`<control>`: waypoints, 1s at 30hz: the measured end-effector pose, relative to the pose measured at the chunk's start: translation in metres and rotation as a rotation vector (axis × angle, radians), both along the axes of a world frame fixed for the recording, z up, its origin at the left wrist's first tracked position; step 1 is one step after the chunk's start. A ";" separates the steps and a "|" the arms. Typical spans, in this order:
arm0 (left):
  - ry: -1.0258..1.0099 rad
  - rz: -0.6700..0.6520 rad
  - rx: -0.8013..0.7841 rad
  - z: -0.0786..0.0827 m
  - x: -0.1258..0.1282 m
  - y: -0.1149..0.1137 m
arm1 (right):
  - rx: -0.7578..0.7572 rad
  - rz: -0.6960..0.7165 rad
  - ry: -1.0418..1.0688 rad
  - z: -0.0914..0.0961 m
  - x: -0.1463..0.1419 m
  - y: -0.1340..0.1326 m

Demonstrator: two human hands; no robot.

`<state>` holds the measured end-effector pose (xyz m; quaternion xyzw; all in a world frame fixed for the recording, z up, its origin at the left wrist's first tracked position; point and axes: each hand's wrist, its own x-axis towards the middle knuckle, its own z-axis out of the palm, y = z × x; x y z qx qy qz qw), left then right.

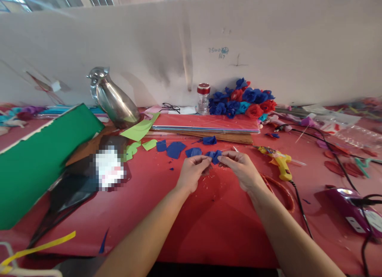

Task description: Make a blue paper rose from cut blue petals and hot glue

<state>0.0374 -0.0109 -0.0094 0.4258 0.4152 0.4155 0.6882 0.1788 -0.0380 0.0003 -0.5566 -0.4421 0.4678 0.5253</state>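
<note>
Between my two hands, over the red tabletop, is a small blue crepe paper petal (214, 155). My left hand (193, 169) pinches its left edge between thumb and fingers. From the other side, my right hand (238, 165) pinches the right edge. Just beyond and to the left lie more blue paper pieces (176, 149), some flat and one curled (193, 152). A gathered blue paper piece (209, 140) rests behind the hands. Right of my right hand lies a yellow hot glue gun (277, 161) with a black cord.
Behind stand a steel jug (116, 96), a red-lidded jar (203, 99) and a heap of blue and red paper flowers (241, 98). A stack of coloured sheets (205, 123) lies before them. A green board (44, 161) is at left, a purple power socket box (355, 213) at right.
</note>
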 end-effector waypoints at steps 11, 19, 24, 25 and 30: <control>0.069 0.033 0.094 0.000 0.000 0.000 | -0.008 -0.010 0.007 -0.002 -0.002 0.001; 0.052 0.071 0.047 0.000 0.001 0.000 | -0.008 -0.003 0.023 -0.004 -0.003 0.001; 0.027 0.065 0.034 0.002 0.001 0.000 | -0.002 -0.007 0.034 -0.003 -0.005 0.001; 0.022 0.061 0.028 0.002 0.001 0.000 | -0.002 -0.010 0.038 -0.003 -0.005 0.001; -0.025 0.050 -0.006 0.001 0.000 0.001 | -0.004 -0.022 0.041 -0.003 -0.005 0.001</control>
